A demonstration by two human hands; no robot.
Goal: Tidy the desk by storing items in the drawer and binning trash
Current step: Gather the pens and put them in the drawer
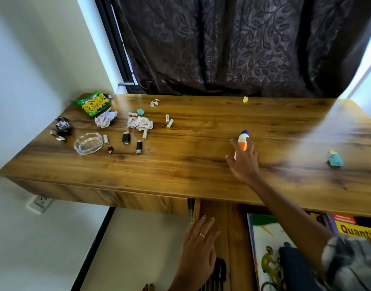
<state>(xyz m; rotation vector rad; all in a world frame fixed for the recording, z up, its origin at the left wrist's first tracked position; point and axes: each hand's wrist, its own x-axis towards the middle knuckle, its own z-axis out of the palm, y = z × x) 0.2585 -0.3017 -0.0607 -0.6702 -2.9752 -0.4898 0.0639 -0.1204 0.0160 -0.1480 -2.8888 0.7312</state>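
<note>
Right hand (243, 160) is stretched out over the table (201, 164), fingers spread on and around a small white glue bottle (242, 140) with blue cap and orange label; they aren't clearly wrapped round it, so I read it as a reach rather than a firm hold. Left hand (198, 246) lies flat, fingers straight, on the left edge of the open drawer (214, 219) below the table front, holding nothing.

Progress, as a judgement: early. The drawer is open and holds books (270, 248) and some dark items. Nearly all the clutter is still out.

Left to do, big to small:
- green snack wrapper (95, 103) at the far left corner, trash
- glass ashtray (88, 143) near the left front
- two crumpled paper balls (106, 119), the second (140, 123) near the wrapper
- dark foil wrapper (62, 125) at the far left edge
- blue paper wad (335, 160) far right, a smaller one (140, 111) far left
- two black lighters (126, 138), loose batteries (169, 122)
- yellow scrap (245, 99) by the curtain

No bin is in view, so I can't tell where the trash goes.
</note>
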